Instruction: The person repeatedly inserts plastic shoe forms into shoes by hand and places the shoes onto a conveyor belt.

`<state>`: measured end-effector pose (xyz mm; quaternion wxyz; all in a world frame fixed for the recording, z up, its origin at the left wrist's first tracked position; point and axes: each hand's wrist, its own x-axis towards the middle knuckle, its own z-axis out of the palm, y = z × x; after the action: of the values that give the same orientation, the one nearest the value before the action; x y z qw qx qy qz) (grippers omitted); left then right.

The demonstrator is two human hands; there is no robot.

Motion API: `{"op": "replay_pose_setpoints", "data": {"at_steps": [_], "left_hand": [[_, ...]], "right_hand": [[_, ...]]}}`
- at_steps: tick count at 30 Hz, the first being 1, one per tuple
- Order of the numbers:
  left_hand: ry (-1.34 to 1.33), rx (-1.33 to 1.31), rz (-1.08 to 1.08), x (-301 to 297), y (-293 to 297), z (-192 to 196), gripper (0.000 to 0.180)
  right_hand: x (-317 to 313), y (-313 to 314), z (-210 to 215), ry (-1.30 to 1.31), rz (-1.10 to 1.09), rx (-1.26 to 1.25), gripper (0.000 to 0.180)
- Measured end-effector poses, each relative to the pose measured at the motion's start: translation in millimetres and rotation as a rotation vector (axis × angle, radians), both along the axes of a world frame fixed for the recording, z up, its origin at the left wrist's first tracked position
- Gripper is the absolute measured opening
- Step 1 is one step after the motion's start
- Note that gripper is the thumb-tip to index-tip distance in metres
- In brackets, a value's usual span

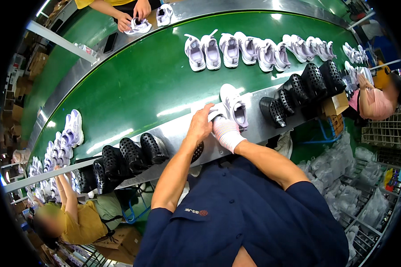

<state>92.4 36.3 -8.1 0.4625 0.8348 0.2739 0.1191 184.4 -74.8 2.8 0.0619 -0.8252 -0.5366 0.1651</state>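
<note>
A white and pale lavender sneaker point(217, 109) is between my hands at the metal edge of the bench, largely covered by them. My bare left hand point(201, 124) grips its left side, fingers bent and closed. In a white glove with pinkish stripes, my right hand point(227, 133) closes on its near side; the fingertips are partly hidden. Right beside it a second white sneaker point(231, 95) stands, toe pointing away and its lavender lining showing. Under my left wrist a black perforated shoe last point(198, 152) is partly visible.
Black lasts point(132, 153) stand left of me, more lasts point(314, 80) to the right. Pairs of sneakers point(230, 50) line the green conveyor point(142, 84); others point(73, 127) sit at left. A co-worker's hands point(131, 20) handle a shoe across. People work at both sides.
</note>
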Motion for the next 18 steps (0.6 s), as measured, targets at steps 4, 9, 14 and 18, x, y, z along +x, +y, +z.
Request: {"op": "replay_pose_setpoints", "data": {"at_steps": [4,9,14,18], "left_hand": [[0.053,-0.12,-0.025,0,8,6,0.063],[-0.02,-0.012,-0.03,-2,20,-2,0.067],[-0.042,0.036,0.151,-17,2,4,0.085],[0.163,-0.189,0.304,-21,-22,-15,0.1]], "right_hand": [[3,-4,-1,0.017,0.022,-0.054,0.022],[0,12,-24,0.024,-0.018,-0.011,0.031],[17,-20,-14,0.199,-0.3,0.183,0.047],[14,-3,-34,0.216,-0.282,0.153,0.044]]}}
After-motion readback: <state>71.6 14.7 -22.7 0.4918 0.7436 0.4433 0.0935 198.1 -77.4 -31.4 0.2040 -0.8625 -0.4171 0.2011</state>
